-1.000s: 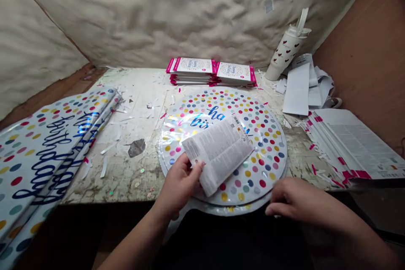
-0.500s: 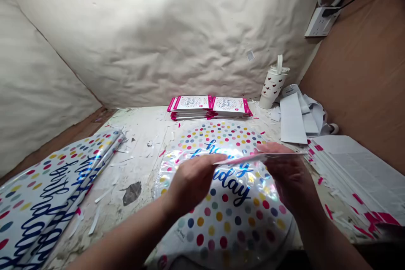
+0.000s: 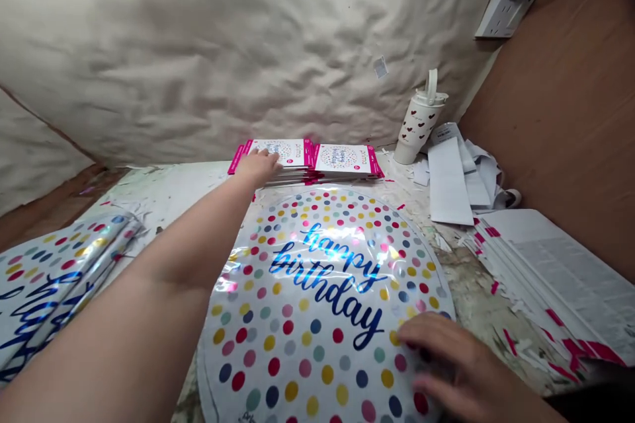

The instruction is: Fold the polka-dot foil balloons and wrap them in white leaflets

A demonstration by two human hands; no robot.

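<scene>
My left hand (image 3: 258,166) reaches to the back and lies on the left pile of flat packets (image 3: 292,153), its fingers stretched over the top one. These packets have pink edges and a dotted "happy birthday" picture. In front of me is a flat round foil balloon (image 3: 305,304), white with coloured dots and blue "happy birthday" lettering. Over its lower right edge is my right hand (image 3: 454,360), slightly blurred, thumb and fingers apart with nothing visible between them. A second pile of packets (image 3: 343,158) stands beside the first.
More dotted foil balloons (image 3: 64,271) lie folded at the left. A white tumbler (image 3: 419,122) with hearts stands at the back right, near loose white card strips (image 3: 449,178). A stack of printed sheets (image 3: 560,271) is at the right. Paper scraps litter the table.
The thin pink-edged packet held between both hands is no longer there. My left hand has moved forward to the left pile; my right hand has lowered towards the balloon's right edge.
</scene>
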